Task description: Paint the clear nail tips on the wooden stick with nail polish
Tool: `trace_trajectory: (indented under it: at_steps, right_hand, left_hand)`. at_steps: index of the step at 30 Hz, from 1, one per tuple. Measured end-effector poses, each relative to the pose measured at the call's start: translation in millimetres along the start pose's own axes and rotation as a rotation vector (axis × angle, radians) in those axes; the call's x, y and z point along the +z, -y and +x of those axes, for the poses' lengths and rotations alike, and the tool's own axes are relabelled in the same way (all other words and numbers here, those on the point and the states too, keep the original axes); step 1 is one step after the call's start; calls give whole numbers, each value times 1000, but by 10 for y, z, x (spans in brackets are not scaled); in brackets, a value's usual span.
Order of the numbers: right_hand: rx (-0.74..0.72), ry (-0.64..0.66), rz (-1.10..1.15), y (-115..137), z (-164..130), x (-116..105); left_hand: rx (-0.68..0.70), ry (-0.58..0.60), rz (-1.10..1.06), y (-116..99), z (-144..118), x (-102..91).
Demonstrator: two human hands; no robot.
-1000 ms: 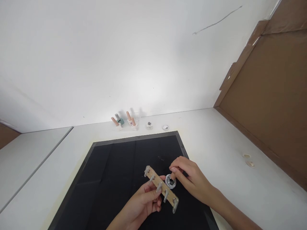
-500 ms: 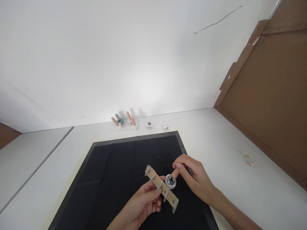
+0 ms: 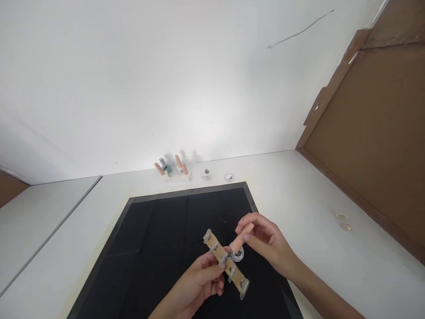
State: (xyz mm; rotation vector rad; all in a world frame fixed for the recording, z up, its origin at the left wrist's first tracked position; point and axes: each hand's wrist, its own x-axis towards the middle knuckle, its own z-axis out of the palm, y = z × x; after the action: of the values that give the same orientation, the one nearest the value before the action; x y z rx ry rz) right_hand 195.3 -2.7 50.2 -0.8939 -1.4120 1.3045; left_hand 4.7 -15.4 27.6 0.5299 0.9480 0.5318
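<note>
My left hand (image 3: 207, 277) grips a wooden strip (image 3: 219, 253) that carries several false nails (image 3: 244, 288) on small mounts. A small round pot (image 3: 238, 256) with silvery contents sits just beyond the strip, at my left fingertips. Between the thumb and fingers of my right hand (image 3: 265, 241) is a nail polish brush (image 3: 242, 238) with a peach-coloured handle. Its dark bristle end points down to the left and meets, or hovers right over, the middle nail on the strip. The handle hides part of the pot.
A black mat (image 3: 159, 248) with a grey border lies under my hands. Along the wall stand peach-capped polish bottles (image 3: 184, 170), a teal bottle (image 3: 167, 168), a small clear jar (image 3: 206, 174) and a round lid (image 3: 229, 177). Two small discs (image 3: 346, 227) lie at right, near a cardboard panel (image 3: 372, 133).
The brush has come out of the round pot and moved left to the middle nail. The strip has shifted slightly in my left hand's grip.
</note>
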Motion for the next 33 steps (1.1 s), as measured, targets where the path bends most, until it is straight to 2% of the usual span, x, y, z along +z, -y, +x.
trace_trajectory:
  at_steps: [4,22,28,33]
  right_hand:
    - [-22,42,0,7,-7,26]
    - [-47,-12,-185,41,7,-10]
    - [-45,-47,-145,30,24,-9]
    - [-44,-4,-78,25,11,-3]
  left_hand:
    - [5,-4,10,-7,-9,12]
    - [13,25,20,-14,7,24]
    - [17,24,22,5,14,2]
    - [18,21,24,-5,25,10]
